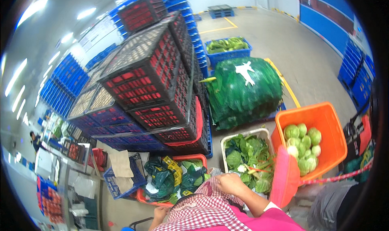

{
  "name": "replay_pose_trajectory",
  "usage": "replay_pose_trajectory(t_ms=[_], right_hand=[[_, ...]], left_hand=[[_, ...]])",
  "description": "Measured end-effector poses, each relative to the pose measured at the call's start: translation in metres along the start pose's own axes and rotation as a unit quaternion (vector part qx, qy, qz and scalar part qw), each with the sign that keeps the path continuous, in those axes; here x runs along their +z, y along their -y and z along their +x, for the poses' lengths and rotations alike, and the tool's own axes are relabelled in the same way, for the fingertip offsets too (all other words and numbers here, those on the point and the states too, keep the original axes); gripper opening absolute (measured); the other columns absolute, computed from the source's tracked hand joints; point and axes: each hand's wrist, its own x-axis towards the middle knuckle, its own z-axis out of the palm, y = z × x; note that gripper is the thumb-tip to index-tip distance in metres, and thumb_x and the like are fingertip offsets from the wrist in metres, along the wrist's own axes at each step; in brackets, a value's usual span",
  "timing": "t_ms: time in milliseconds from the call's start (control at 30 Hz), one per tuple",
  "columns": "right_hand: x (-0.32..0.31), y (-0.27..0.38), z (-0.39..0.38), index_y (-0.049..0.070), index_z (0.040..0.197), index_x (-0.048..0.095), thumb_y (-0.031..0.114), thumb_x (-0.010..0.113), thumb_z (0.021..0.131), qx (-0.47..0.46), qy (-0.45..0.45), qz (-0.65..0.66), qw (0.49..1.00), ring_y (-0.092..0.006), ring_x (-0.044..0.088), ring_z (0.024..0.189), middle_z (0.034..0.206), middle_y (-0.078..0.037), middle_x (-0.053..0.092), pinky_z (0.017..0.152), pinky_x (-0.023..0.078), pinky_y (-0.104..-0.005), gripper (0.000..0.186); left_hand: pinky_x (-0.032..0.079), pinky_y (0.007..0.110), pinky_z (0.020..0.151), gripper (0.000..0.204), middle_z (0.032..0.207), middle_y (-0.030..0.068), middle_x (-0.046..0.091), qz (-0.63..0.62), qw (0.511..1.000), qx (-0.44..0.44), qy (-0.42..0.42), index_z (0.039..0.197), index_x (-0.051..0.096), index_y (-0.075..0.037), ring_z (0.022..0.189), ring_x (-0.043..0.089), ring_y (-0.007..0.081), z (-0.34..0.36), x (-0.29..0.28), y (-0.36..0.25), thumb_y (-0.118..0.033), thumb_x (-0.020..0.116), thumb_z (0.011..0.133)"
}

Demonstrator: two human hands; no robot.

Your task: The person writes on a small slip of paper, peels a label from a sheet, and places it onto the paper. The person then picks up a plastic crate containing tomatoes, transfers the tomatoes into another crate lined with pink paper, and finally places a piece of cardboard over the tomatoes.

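My right hand (229,184) is in front of my body, fingers curled in at the red-and-white checked apron (194,215). What it grips, if anything, is hidden. Low at the left edge of the apron is my left hand (161,212), small and partly covered, its fingers unclear. Just beyond my hands stands a red-orange crate (141,196) with dark green plastic bags (159,176), yellow tape and leaves. To its right, a white bin (223,144) holds loose leafy greens (245,156). Round green cabbages (303,140) lie in a large orange tub (336,150) on the right.
Stacked black crates (142,85) with red contents tower at the left. Ahead sits a big green net-wrapped bundle (243,97), with a blue crate of long green vegetables (228,45) behind it. A blue crate with cardboard (115,184) stands near left. Another person (332,204) is at right.
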Motion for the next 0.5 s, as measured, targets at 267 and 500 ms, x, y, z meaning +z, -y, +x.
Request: replay_pose_trajectory(t_ms=[267, 500], right_hand=[[-0.028, 0.01, -0.011, 0.006, 0.085, 0.06, 0.033, 0.056, 0.075, -0.011, 0.01, -0.011, 1.0, -0.0316, 0.061, 0.076, 0.08, -0.016, 0.062, 0.065, 0.048, -0.042, 0.029], [-0.052, 0.017, -0.004, 0.009, 0.095, 0.062, 0.033, 0.058, 0.075, -0.019, 0.065, -0.078, 0.995, -0.0316, 0.06, 0.081, 0.089, -0.016, 0.063, 0.072, 0.048, -0.0406, 0.032]], left_hand=[[0.044, 0.026, 0.047, 0.017, 0.067, 0.0072, 0.062, -0.087, 0.989, -0.115, -0.006, 0.075, 0.065, 0.0, 0.053, 0.055, 0.012, 0.018, 0.024, 0.074, -0.017, 0.062, 0.077], [0.045, 0.027, 0.047, 0.021, 0.065, 0.0069, 0.062, -0.068, 0.988, -0.137, -0.003, 0.081, 0.065, -0.002, 0.053, 0.056, 0.0145, -0.019, 0.043, 0.135, -0.021, 0.058, 0.08]])
